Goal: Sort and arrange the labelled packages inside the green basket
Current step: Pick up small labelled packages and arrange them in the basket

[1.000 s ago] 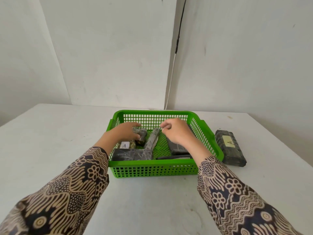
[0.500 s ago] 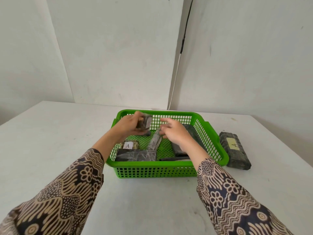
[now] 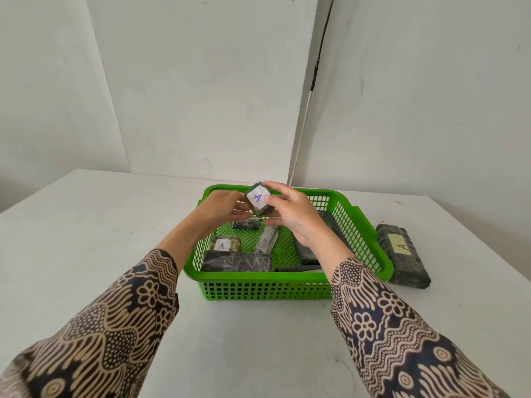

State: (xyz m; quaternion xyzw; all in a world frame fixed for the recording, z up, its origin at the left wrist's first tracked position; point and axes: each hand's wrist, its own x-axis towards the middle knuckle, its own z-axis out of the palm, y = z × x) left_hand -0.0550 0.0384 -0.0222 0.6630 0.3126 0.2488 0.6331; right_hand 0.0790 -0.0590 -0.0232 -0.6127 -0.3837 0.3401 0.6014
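A green basket (image 3: 270,288) stands on the white table. Above its far half I hold a small dark package (image 3: 258,200) with a white label marked A; my left hand (image 3: 221,209) grips its left side and my right hand (image 3: 293,216) its right side and top. Inside the basket lie a small package labelled A (image 3: 224,244), a flat dark package (image 3: 237,261) at the front left, a small dark one (image 3: 245,224) under my hands, a narrow grey one (image 3: 267,239) and a long dark one (image 3: 306,251) partly hidden by my right wrist.
A large dark package with a yellow label marked A (image 3: 400,254) lies on the table just right of the basket. White walls rise behind the table, with a thin cable (image 3: 304,124) running down the corner.
My left hand lifted the small package out of the basket and turned it label up. My right hand came up from the narrow grey package and took hold of it too.
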